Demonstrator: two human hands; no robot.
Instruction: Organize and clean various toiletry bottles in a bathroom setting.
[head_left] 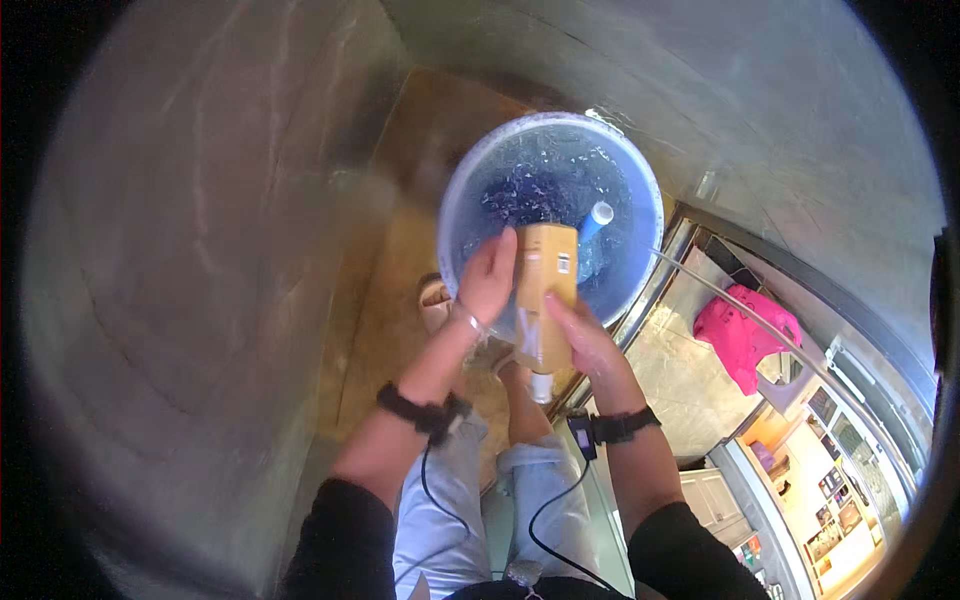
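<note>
Between my two hands is a yellow-gold bottle [548, 265] with pale labels and a white cap [541, 388] that points toward me. My left hand [488, 275] presses along its left side near the far end. On the right side my right hand [588, 335] grips it, thumb over the upper face; the fingers behind are hidden. The bottle is held over the near part of a round light-blue tub [648, 205]. In the tub's water lies dark blue cloth [525, 195] with foam flecks. A blue cylinder with a white end [598, 215] leans beside the bottle's far end.
Grey stone-like walls [200, 200] stand to the left and behind the tub. My feet are on a brown tiled floor [370, 330]. To the right are a metal frame edge [655, 275], a bright pink item [745, 330] and lit shelves [830, 500]. Cables hang from both wrist straps.
</note>
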